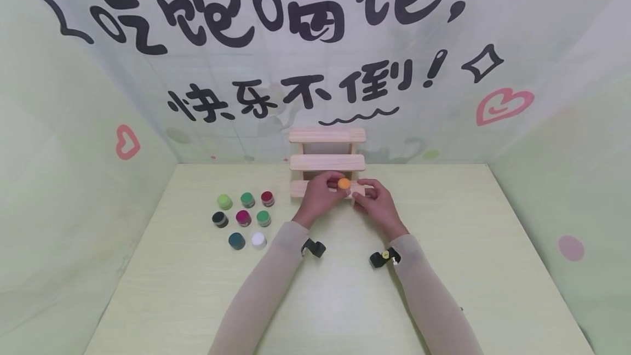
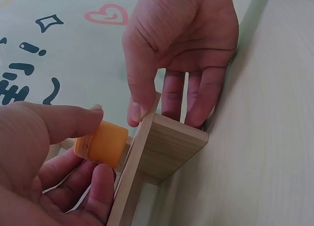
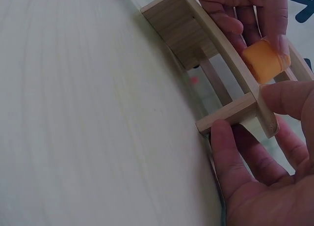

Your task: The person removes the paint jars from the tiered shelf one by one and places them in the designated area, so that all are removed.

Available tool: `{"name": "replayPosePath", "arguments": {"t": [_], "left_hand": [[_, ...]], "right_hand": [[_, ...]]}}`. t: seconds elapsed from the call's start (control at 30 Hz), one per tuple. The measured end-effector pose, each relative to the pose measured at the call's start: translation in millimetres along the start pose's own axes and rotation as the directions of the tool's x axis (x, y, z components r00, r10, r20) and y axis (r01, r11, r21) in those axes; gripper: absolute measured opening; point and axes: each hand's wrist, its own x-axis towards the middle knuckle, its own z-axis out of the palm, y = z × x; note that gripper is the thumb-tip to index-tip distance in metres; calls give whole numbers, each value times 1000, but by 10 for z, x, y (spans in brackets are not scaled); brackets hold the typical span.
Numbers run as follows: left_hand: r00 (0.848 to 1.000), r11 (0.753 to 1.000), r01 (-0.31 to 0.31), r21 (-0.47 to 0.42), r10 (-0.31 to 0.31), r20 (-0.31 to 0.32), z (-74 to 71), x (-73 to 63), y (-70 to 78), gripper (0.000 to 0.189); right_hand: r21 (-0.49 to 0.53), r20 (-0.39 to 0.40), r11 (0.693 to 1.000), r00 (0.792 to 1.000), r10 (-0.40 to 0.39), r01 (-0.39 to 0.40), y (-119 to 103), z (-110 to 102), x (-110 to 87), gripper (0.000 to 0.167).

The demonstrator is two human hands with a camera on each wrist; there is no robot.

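Observation:
A small three-step wooden rack [image 1: 327,162] stands at the back of the table against the printed backdrop. My left hand [image 1: 320,197] pinches a small orange-lidded jar [image 1: 344,183] between thumb and fingers, at the lowest step. In the left wrist view the orange jar [image 2: 109,143] is tilted beside the step's board; whether it touches the wood I cannot tell. At the right end of that same step, my right hand [image 1: 378,208] grips the rack, its thumb on the board and its fingers around the side support [image 3: 228,113].
Left of the rack, several small jars stand in loose rows, among them a light green jar [image 1: 224,201], a black jar [image 1: 219,219], a magenta jar [image 1: 243,218] and a white jar [image 1: 258,240]. Fabric walls [image 1: 557,190] border the pale table [image 1: 340,311] at the back and sides.

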Motion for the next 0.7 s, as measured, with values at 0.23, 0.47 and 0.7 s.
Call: {"name": "replayPosePath", "arguments": {"t": [0.23, 0.47, 0.7], "left_hand": [[1000, 999, -20, -45, 21, 2, -38, -56, -13, 39], [1000, 998, -26, -62, 26, 1, -131, -144, 33, 40], [1000, 998, 22, -53, -23, -5, -261, -228, 92, 43]], "right_hand": [[-65, -16, 997, 999, -35, 34, 10, -15, -7, 49], [-114, -36, 993, 998, -44, 39, -28, -22, -22, 47], [-131, -49, 990, 997, -64, 58, -54, -8, -24, 47]]}}
